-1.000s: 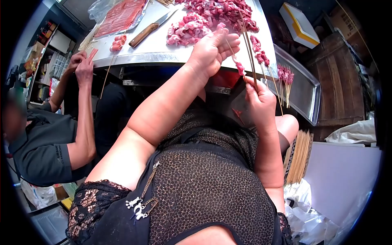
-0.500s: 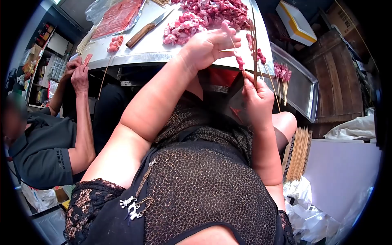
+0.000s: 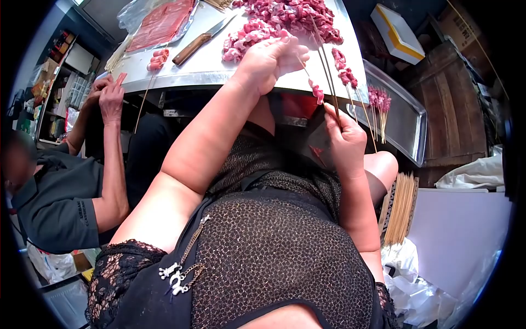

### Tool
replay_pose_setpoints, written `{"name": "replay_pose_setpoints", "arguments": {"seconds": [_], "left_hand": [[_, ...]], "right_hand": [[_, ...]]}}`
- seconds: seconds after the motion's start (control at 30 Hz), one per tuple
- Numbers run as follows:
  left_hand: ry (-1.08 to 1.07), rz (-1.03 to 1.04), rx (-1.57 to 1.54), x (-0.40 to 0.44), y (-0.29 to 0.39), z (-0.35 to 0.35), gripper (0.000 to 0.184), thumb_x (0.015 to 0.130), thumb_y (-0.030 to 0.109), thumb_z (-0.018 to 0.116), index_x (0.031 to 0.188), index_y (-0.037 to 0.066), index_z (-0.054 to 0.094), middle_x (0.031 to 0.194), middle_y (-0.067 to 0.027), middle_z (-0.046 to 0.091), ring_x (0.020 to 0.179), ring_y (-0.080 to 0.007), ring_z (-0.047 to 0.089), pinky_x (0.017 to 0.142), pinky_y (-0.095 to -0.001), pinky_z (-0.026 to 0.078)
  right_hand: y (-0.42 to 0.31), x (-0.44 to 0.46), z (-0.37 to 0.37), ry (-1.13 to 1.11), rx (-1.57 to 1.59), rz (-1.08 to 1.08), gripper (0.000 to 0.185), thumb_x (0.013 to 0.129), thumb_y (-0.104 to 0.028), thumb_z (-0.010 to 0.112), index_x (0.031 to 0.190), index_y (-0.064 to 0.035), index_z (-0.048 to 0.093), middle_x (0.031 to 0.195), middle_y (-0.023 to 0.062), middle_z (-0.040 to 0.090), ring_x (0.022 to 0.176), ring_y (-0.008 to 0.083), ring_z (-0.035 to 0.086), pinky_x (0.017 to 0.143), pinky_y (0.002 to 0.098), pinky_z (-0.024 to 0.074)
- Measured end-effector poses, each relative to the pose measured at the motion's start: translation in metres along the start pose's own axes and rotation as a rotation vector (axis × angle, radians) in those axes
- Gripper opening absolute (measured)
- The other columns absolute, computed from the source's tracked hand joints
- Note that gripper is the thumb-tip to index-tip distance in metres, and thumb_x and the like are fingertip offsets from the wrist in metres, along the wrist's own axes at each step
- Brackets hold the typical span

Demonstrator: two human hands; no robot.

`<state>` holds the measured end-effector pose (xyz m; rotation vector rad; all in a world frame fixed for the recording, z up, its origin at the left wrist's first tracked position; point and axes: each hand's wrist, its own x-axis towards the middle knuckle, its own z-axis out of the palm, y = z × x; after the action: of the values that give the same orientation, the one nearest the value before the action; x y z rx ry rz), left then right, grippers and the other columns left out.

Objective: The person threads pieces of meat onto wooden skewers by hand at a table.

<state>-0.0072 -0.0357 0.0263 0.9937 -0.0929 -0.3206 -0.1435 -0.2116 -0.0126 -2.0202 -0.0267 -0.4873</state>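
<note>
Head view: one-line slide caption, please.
Right hand grips skewers, one bearing meat; left hand at its upper end, meat pile and knife on table.

Looks like a small meat-prep workroom, perhaps in a shop, more than a home kitchen. Shown by a pile of cut meat (image 3: 307,19) on a pale, metal-edged bench (image 3: 211,68), beside a knife (image 3: 194,48) and slices (image 3: 164,24) in plastic; by a tray (image 3: 417,126) of loaded skewers (image 3: 379,97), a stack of bare sticks (image 3: 399,214) and a second person (image 3: 60,197) at the same bench. Also cluttered with a white box (image 3: 397,35), plastic bags (image 3: 411,288) and a crowded shelf (image 3: 48,112)
</note>
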Motion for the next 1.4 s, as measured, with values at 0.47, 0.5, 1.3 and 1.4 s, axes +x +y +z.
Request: {"name": "replay_pose_setpoints", "arguments": {"seconds": [0.47,0.5,1.3,1.4], "left_hand": [[-0.066,0.037,-0.116,-0.015,-0.008,0.013,0.024,0.097,0.014,0.041,0.106,-0.003,0.054,0.105,-0.0227,0.061,0.099,-0.0333,0.062,0.090,-0.0465,0.050],[-0.063,0.033,-0.118,-0.015,-0.008,0.014,0.024,0.097,0.014,0.041,0.106,-0.003,0.054,0.105,-0.0227,0.061,0.099,-0.0333,0.062,0.090,-0.0465,0.050],[-0.049,0.068,-0.033,-0.014,-0.024,0.011,0.030,0.096,0.018,0.049,0.117,-0.003,0.051,0.101,-0.0165,0.063,0.096,-0.0246,0.063,0.089,-0.0386,0.052],[-0.040,0.092,0.002,-0.013,-0.021,0.009,0.033,0.098,0.018,0.043,0.120,-0.006,0.047,0.099,-0.0173,0.063,0.094,-0.0258,0.064,0.089,-0.0400,0.051]], "right_hand": [[-0.002,-0.002,0.001,-0.086,0.184,0.207,0.024,0.088,-0.007,0.059,0.111,-0.0034,0.065,0.073,-0.0054,0.057,0.062,0.0014,0.047,0.056,0.0166,0.0391],[0.000,-0.002,0.003,-0.075,0.199,0.176,0.022,0.089,-0.007,0.058,0.109,-0.0035,0.066,0.070,-0.0034,0.057,0.059,0.0025,0.048,0.054,0.0179,0.0399],[0.017,-0.016,0.014,0.001,0.275,0.153,0.023,0.086,-0.005,0.063,0.109,-0.0027,0.066,0.077,-0.0011,0.062,0.067,0.0042,0.053,0.064,0.0189,0.0456],[0.011,-0.017,0.009,-0.015,0.270,0.176,0.023,0.086,-0.005,0.062,0.108,-0.0025,0.066,0.076,-0.0010,0.061,0.066,0.0041,0.053,0.063,0.0187,0.0450]]}}
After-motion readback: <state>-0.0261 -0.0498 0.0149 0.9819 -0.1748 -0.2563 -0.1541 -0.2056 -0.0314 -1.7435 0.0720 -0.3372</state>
